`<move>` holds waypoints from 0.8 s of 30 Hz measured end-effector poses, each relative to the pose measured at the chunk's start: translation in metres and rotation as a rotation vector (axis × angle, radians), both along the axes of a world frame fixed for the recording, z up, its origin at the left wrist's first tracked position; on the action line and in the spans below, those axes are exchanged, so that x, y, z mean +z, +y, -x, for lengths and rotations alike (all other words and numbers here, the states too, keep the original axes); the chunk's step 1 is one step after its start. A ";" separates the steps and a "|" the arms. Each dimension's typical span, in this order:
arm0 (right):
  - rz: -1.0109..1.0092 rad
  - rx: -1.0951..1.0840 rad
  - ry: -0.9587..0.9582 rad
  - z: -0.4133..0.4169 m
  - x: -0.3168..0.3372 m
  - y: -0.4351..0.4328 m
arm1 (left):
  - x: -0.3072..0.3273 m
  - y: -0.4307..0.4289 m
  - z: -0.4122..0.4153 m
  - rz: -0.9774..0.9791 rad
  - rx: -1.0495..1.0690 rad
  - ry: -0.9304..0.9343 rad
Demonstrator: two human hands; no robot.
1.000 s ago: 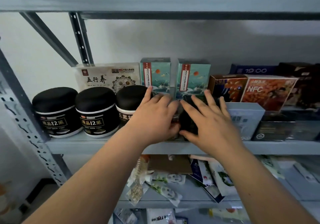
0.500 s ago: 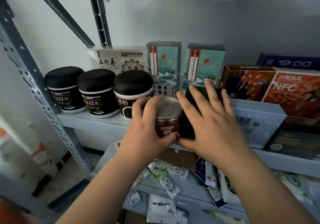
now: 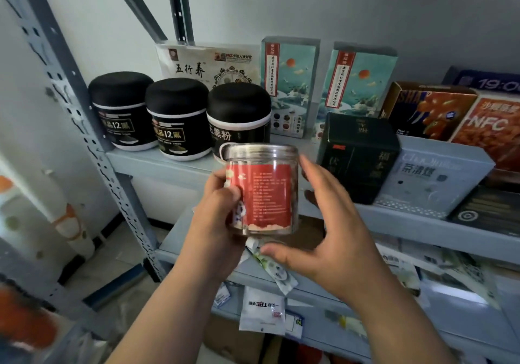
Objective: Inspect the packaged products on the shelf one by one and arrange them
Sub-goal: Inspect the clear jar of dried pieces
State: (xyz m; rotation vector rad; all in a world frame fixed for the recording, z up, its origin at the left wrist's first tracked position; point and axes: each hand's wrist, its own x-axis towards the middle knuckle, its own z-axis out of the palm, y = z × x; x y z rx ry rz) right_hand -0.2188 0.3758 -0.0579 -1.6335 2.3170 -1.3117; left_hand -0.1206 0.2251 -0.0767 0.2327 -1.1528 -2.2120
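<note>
Fingers of left hand [image 3: 216,217] curl round a clear plastic jar [image 3: 263,192] with red label, holding it upright in front of the shelf [image 3: 157,164] edge. Just beside the jar, right hand [image 3: 334,240] is spread wide, thumb below its bottom; whether it touches, I cannot tell.

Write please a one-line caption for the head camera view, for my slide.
Left hand grips a clear red-labelled jar in front of the shelf, with the right hand open close beside it.
</note>
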 end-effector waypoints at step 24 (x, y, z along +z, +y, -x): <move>0.174 0.080 -0.573 -0.129 -0.027 -0.067 | -0.024 -0.048 -0.108 -0.284 -0.268 0.079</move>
